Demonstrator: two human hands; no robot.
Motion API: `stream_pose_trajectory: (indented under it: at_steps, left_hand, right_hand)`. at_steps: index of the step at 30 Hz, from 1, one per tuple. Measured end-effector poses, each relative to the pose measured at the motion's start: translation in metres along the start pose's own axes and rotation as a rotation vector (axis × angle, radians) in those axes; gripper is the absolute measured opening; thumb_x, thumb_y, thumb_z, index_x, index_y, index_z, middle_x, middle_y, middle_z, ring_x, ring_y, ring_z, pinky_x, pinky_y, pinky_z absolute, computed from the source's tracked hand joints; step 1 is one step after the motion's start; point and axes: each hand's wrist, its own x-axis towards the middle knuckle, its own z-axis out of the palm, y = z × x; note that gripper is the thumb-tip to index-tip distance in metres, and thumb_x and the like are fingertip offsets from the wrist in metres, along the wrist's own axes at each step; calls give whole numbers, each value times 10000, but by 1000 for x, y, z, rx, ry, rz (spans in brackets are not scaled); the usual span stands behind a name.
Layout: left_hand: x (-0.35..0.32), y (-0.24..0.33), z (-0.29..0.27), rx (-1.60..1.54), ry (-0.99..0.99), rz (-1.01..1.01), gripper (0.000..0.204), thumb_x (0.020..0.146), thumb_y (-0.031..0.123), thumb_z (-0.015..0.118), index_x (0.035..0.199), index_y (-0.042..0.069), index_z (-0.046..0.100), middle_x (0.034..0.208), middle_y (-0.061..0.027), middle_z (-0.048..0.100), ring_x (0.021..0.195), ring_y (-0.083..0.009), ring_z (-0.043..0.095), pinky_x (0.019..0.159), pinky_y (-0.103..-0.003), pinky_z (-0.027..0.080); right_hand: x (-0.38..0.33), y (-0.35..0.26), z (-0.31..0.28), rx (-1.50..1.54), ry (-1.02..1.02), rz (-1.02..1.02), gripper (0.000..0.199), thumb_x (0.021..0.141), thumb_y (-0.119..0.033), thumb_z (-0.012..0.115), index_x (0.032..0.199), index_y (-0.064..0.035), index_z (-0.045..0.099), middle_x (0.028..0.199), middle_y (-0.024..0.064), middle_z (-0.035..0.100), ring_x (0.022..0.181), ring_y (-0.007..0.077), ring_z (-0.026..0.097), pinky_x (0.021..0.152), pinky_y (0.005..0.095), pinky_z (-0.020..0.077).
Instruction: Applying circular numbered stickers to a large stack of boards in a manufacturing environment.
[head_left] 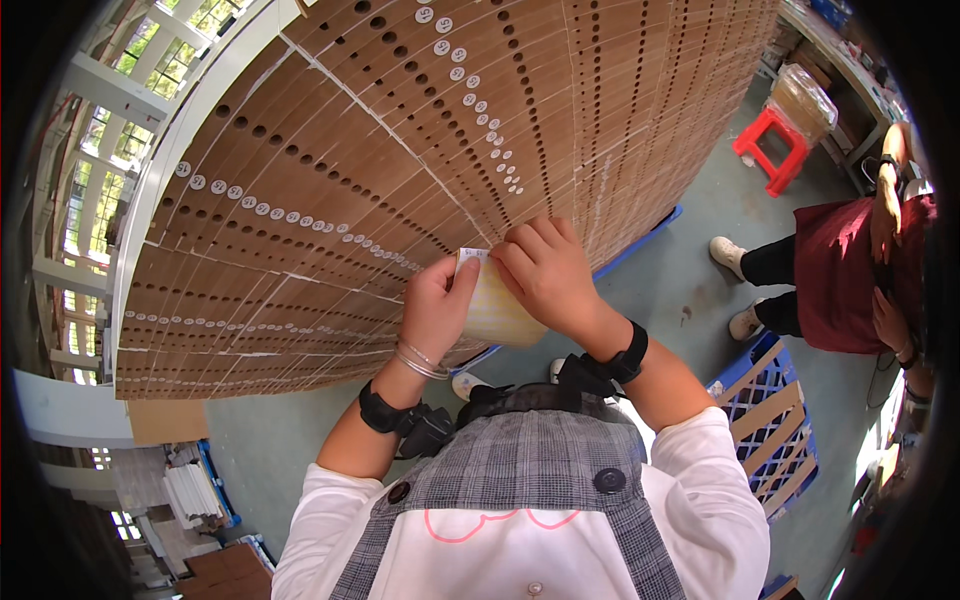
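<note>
My left hand [437, 308] grips a pale yellowish sheet of stickers [500, 312] by its left side, thumb lying over the top corner. White printed labels show beside that thumb. At the sheet's upper edge, the fingers of my right hand [548, 275] are pinched together; whether a loose sticker is between them is hidden. Just beyond both hands rises a large stack of brown cardboard pieces [380, 200] with rows of dark round holes. Round white stickers [262, 209] run in lines along some of the rows.
At the right stands another person [850, 270] in a dark red garment. Behind them are a red stool [775, 150] with a wrapped package and a workbench. A blue pallet with wooden slats [765, 425] lies on the floor at my right. Cardboard and stacked material [190, 490] sit lower left.
</note>
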Motion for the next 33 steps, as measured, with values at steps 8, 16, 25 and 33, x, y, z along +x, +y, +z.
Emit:
stream_pose_trajectory:
  at_steps: [8, 16, 25, 33]
  left_hand:
    - [-1, 0, -1, -43, 30, -59, 235, 905, 171, 532, 907, -46, 621, 764, 0, 617, 663, -40, 525, 598, -201, 422]
    - [-3, -1, -3, -38, 72, -18, 273, 893, 213, 543, 856, -46, 620, 657, -15, 607, 588, -44, 510, 541, -228, 421]
    - [-3, 1, 0, -77, 63, 18, 250, 892, 197, 549, 880, -45, 609, 675, -18, 614, 608, -38, 518, 552, -222, 430]
    - [-1, 1, 3, -36, 28, 23, 237, 898, 189, 543, 879, -40, 601, 641, -10, 583, 581, -31, 471, 524, -227, 407]
  right_hand:
    - [-14, 37, 29, 618, 134, 716, 105, 760, -66, 633, 798, -11, 552, 781, 94, 525, 733, 232, 540, 679, 333, 434]
    - [-6, 51, 43, 540, 145, 698, 103, 771, -70, 645, 781, -1, 571, 782, 80, 529, 708, 180, 529, 661, 280, 434]
    - [-7, 58, 41, 206, 36, 804, 149, 754, -115, 672, 761, 2, 580, 783, 132, 550, 668, 275, 572, 591, 354, 457]
    - [2, 5, 17, 506, -1, 358, 153, 729, -145, 676, 772, -43, 569, 762, 92, 539, 728, 269, 544, 654, 358, 410]
